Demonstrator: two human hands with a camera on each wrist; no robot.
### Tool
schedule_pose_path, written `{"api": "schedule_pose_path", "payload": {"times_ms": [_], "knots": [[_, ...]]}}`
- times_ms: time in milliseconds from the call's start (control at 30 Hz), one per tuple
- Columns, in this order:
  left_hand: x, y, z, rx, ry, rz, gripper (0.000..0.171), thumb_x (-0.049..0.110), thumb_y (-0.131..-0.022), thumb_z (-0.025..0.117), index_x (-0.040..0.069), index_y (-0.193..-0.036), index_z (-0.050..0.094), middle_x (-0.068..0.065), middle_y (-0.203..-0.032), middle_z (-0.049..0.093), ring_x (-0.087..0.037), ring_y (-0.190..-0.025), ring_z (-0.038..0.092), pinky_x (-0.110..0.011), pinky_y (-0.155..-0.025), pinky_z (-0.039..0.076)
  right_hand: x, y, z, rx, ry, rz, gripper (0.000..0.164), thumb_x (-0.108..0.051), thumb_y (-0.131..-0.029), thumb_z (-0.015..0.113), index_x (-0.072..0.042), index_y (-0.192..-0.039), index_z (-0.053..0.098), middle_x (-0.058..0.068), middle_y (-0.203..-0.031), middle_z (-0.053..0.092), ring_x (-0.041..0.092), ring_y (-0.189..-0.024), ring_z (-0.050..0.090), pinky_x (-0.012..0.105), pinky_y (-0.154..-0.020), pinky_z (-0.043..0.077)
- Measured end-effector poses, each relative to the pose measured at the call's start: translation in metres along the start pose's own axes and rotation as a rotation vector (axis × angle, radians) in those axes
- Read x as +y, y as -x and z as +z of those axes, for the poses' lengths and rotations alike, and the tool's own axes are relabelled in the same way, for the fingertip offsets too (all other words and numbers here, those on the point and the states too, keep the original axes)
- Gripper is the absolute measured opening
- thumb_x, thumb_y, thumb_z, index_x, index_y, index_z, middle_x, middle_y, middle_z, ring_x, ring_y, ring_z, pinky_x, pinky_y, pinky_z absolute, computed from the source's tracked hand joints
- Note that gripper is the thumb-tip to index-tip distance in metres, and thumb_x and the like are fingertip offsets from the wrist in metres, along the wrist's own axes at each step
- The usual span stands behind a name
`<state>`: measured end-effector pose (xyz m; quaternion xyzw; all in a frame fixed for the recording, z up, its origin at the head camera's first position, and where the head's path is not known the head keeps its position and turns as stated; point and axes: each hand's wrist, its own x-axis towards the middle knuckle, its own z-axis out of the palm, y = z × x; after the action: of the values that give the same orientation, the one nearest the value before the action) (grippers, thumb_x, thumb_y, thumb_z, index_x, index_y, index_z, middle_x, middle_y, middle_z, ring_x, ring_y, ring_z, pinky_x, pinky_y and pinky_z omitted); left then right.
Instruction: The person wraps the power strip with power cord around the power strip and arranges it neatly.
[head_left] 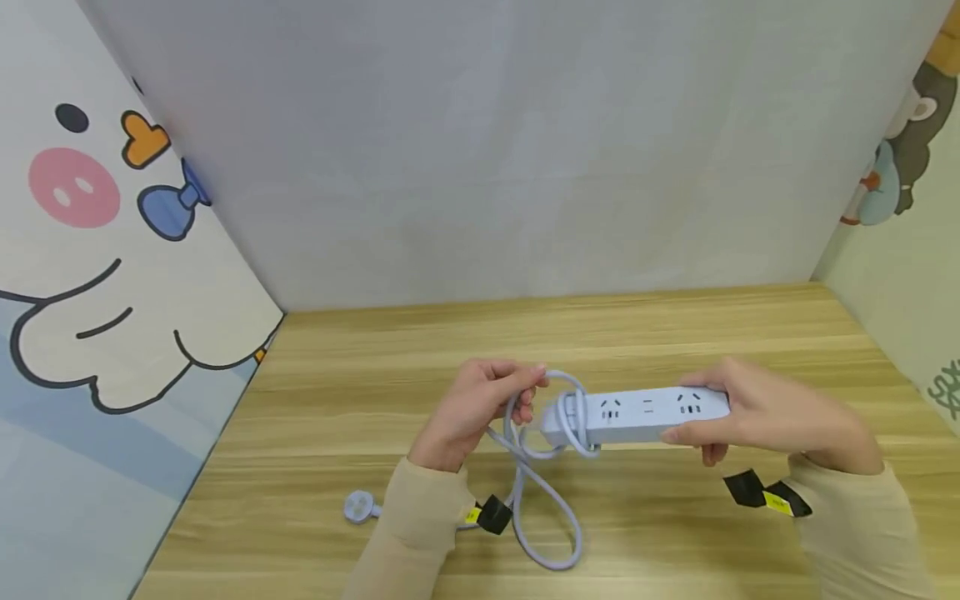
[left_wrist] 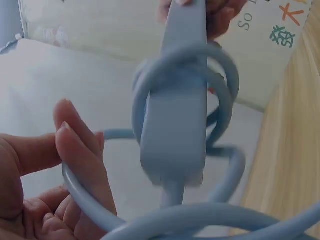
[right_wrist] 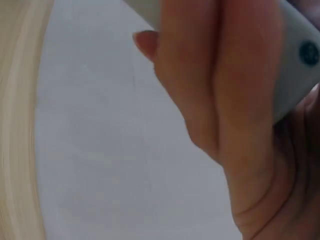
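A white power strip (head_left: pixel 637 415) is held level above the table by my right hand (head_left: pixel 772 415), which grips its right end. Its cord (head_left: pixel 573 421) is looped around the strip's left end. My left hand (head_left: pixel 491 400) pinches part of that cord between thumb and fingers, just left of the strip. Below, more cord hangs in a long loop toward the tabletop. The plug (head_left: pixel 360 507) lies on the table beside my left sleeve. In the left wrist view, the cord's turns (left_wrist: pixel 185 60) circle the strip loosely. The right wrist view shows fingers (right_wrist: pixel 245 75) wrapped over the strip.
The wood-grain table (head_left: pixel 337 367) meets a pale grey wall panel (head_left: pixel 525 167) at the back. A cartoon-printed panel (head_left: pixel 150 283) stands on the left, and a pale green printed panel (head_left: pixel 885 275) on the right.
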<state>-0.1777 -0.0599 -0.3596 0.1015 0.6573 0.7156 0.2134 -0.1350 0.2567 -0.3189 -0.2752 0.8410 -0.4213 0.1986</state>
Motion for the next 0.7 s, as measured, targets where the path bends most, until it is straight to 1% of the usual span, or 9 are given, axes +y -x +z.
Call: {"api": "schedule_pose_path", "payload": {"times_ms": [67, 133, 233, 333, 467, 533, 600, 700], "knots": [[0.005, 0.005, 0.004, 0.002, -0.007, 0.027, 0.033, 0.022, -0.101, 0.065, -0.009, -0.109, 0.07, 0.002, -0.069, 0.059, -0.009, -0.059, 0.06, -0.021, -0.062, 0.052, -0.003, -0.005, 0.003, 0.071, 0.08, 0.013, 0.02, -0.025, -0.094, 0.074, -0.008, -0.103, 0.071, -0.001, -0.086, 0.073, 0.011, -0.059, 0.068, 0.029, -0.054, 0.057], [0.009, 0.01, 0.009, -0.017, -0.022, 0.041, 0.034, 0.022, -0.103, 0.062, -0.01, -0.114, 0.068, 0.0, -0.074, 0.062, -0.01, -0.064, 0.065, -0.023, -0.066, 0.055, -0.007, -0.01, 0.008, 0.15, 0.167, 0.009, 0.022, -0.03, -0.092, 0.075, -0.01, -0.102, 0.071, -0.004, -0.084, 0.073, 0.007, -0.058, 0.067, 0.027, -0.052, 0.055], [0.016, 0.018, 0.016, -0.055, -0.063, 0.043, 0.033, 0.019, -0.104, 0.058, -0.008, -0.121, 0.066, -0.005, -0.082, 0.066, -0.013, -0.073, 0.071, -0.028, -0.074, 0.06, -0.01, -0.017, 0.014, 0.274, 0.299, -0.021, 0.024, -0.034, -0.09, 0.077, -0.012, -0.099, 0.071, -0.01, -0.075, 0.069, 0.001, -0.055, 0.062, 0.024, -0.049, 0.049], [0.021, 0.024, 0.021, -0.082, -0.125, 0.033, 0.031, 0.019, -0.105, 0.057, -0.005, -0.122, 0.066, -0.01, -0.087, 0.069, -0.015, -0.081, 0.073, -0.034, -0.081, 0.061, -0.01, -0.023, 0.018, 0.386, 0.374, -0.048, 0.023, -0.032, -0.088, 0.079, -0.012, -0.096, 0.071, -0.013, -0.065, 0.064, -0.002, -0.051, 0.055, 0.022, -0.047, 0.045], [0.023, 0.028, 0.022, -0.082, -0.226, 0.032, 0.025, 0.018, -0.104, 0.059, -0.003, -0.115, 0.068, -0.013, -0.088, 0.073, -0.017, -0.083, 0.072, -0.034, -0.084, 0.061, -0.005, -0.026, 0.018, 0.563, 0.443, -0.107, 0.025, -0.025, -0.082, 0.083, -0.007, -0.096, 0.073, -0.006, -0.067, 0.068, -0.002, -0.051, 0.049, 0.021, -0.045, 0.042], [0.024, 0.03, 0.021, -0.086, -0.271, 0.03, 0.022, 0.017, -0.103, 0.06, -0.001, -0.112, 0.069, -0.012, -0.088, 0.074, -0.016, -0.086, 0.072, -0.032, -0.087, 0.059, -0.002, -0.027, 0.017, 0.669, 0.479, -0.145, 0.025, -0.02, -0.078, 0.085, -0.005, -0.092, 0.073, -0.001, -0.069, 0.069, -0.002, -0.051, 0.047, 0.019, -0.044, 0.04], [0.024, 0.031, 0.02, -0.092, -0.301, 0.041, 0.02, 0.015, -0.102, 0.061, -0.001, -0.112, 0.069, -0.012, -0.091, 0.075, -0.017, -0.09, 0.073, -0.032, -0.092, 0.058, 0.001, -0.028, 0.016, 0.773, 0.514, -0.193, 0.025, -0.016, -0.073, 0.087, -0.003, -0.089, 0.072, 0.002, -0.068, 0.069, -0.001, -0.051, 0.046, 0.017, -0.043, 0.038], [0.024, 0.032, 0.019, -0.089, -0.348, 0.054, 0.018, 0.014, -0.099, 0.066, 0.005, -0.114, 0.069, -0.01, -0.099, 0.075, -0.016, -0.096, 0.073, -0.033, -0.096, 0.056, 0.003, -0.03, 0.014, 0.876, 0.54, -0.254, 0.026, -0.014, -0.069, 0.088, -0.003, -0.084, 0.069, 0.004, -0.064, 0.066, 0.0, -0.049, 0.043, 0.016, -0.042, 0.034]]}}
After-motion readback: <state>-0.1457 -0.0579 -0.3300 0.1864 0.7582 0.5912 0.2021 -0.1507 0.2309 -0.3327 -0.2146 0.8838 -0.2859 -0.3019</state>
